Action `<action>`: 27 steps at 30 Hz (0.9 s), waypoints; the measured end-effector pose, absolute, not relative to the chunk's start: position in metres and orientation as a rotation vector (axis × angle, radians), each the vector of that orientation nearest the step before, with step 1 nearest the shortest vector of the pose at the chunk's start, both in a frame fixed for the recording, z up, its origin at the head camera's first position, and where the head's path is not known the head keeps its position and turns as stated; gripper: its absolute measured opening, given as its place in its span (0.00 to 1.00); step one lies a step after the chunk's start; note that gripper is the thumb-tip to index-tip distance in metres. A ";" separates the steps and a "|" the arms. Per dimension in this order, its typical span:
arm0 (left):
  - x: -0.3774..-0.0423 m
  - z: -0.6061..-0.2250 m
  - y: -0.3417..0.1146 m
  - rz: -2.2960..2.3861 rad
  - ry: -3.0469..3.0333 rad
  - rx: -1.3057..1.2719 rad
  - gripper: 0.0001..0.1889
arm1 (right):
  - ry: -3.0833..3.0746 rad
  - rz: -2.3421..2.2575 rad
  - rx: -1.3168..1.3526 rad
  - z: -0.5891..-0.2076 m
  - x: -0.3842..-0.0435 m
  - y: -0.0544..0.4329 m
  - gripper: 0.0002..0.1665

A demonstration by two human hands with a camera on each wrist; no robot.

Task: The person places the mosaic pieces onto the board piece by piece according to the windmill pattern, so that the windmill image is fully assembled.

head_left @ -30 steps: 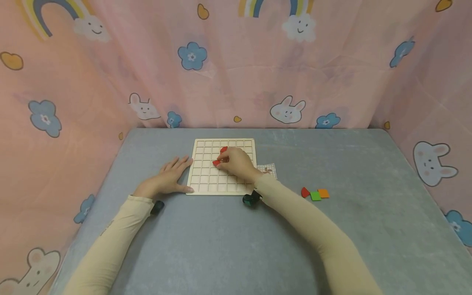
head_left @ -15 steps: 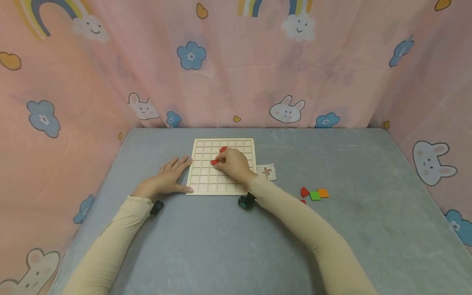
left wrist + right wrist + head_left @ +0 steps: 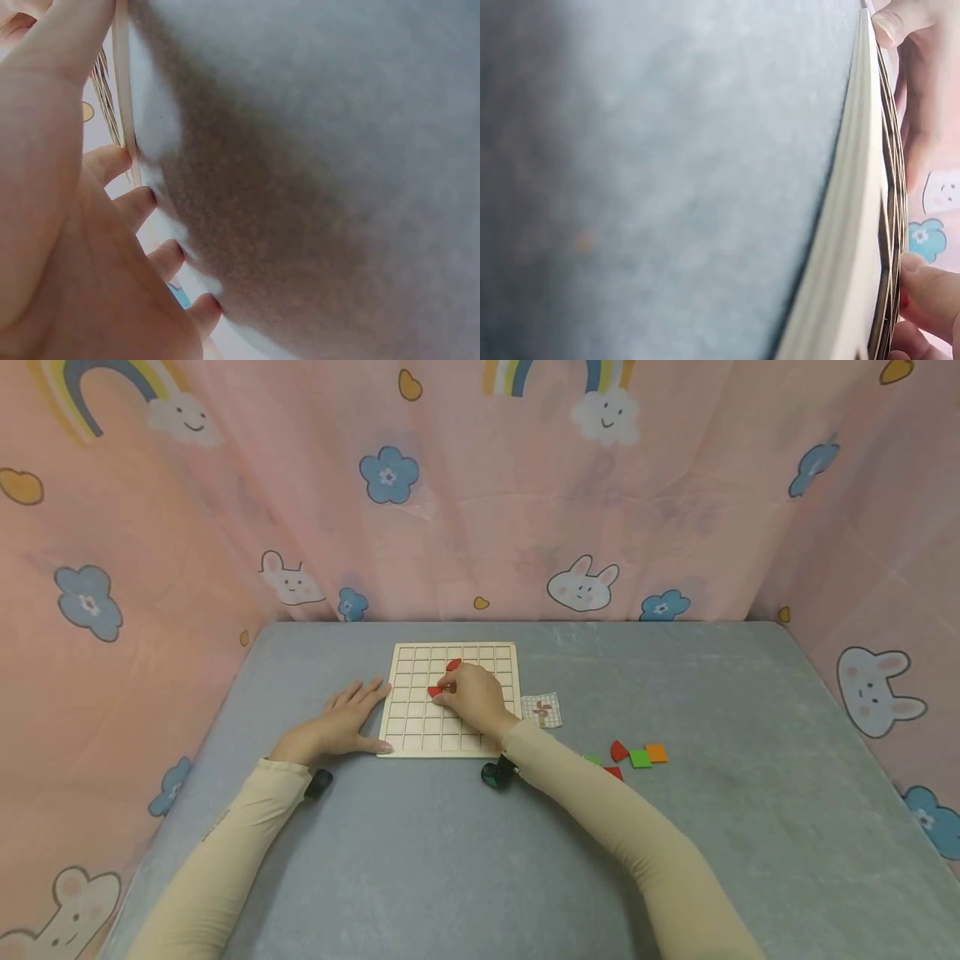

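Note:
A pale wooden grid board (image 3: pixel 408 724) lies on the grey table. My right hand (image 3: pixel 482 697) is over its middle, thumb and fingers pinching a small red quarter-round tile (image 3: pixel 434 692) down at the grid. A second red tile (image 3: pixel 453 665), leaf-like in outline, sits just above those fingers in an upper row. In the right wrist view only a sliver of red shows beneath the thumb (image 3: pixel 928 281). My left hand (image 3: pixel 341 724) rests at the board's left edge, fingers spread, with the thumb at the lower left corner. The left wrist view shows its fingertips (image 3: pixel 136 204) beside the rim.
A small card (image 3: pixel 551 714) printed with a grid and a reddish figure lies against the board's right side. Farther right are a red tile (image 3: pixel 618 751), a green square (image 3: pixel 640 758) and an orange square (image 3: pixel 656 752). The right sleeve partly covers another red tile (image 3: pixel 613 773) and a green one (image 3: pixel 592 760).
The right hand and its red tile have shifted slightly left, and the forearm has swung left, uncovering more of the card and the loose tiles. My left hand stays put.

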State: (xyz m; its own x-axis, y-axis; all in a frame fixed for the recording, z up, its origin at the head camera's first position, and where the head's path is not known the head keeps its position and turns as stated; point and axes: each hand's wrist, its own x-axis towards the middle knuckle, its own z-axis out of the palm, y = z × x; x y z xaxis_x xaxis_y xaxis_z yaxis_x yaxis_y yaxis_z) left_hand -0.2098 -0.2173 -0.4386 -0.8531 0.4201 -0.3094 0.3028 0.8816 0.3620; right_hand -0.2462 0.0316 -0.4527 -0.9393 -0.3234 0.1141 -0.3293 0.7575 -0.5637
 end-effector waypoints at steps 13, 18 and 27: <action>-0.209 -0.438 -0.219 0.433 2.666 0.543 0.57 | -2.943 0.942 0.545 -0.452 -0.246 0.032 0.17; -0.209 -0.438 -0.218 0.433 2.666 0.539 0.57 | -2.937 0.955 0.550 -0.452 -0.246 0.033 0.17; -0.209 -0.438 -0.217 0.433 2.672 0.523 0.56 | -2.934 0.994 0.550 -0.453 -0.247 0.033 0.17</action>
State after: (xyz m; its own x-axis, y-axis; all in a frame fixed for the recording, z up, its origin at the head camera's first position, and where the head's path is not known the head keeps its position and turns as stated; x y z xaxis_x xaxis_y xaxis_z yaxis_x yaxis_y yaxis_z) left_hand -0.2095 -0.2172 -0.4379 -0.8575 0.4131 -0.3065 0.2951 0.8831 0.3647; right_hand -0.2470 0.0328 -0.4529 -0.9388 -0.3276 0.1059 -0.3245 0.7392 -0.5902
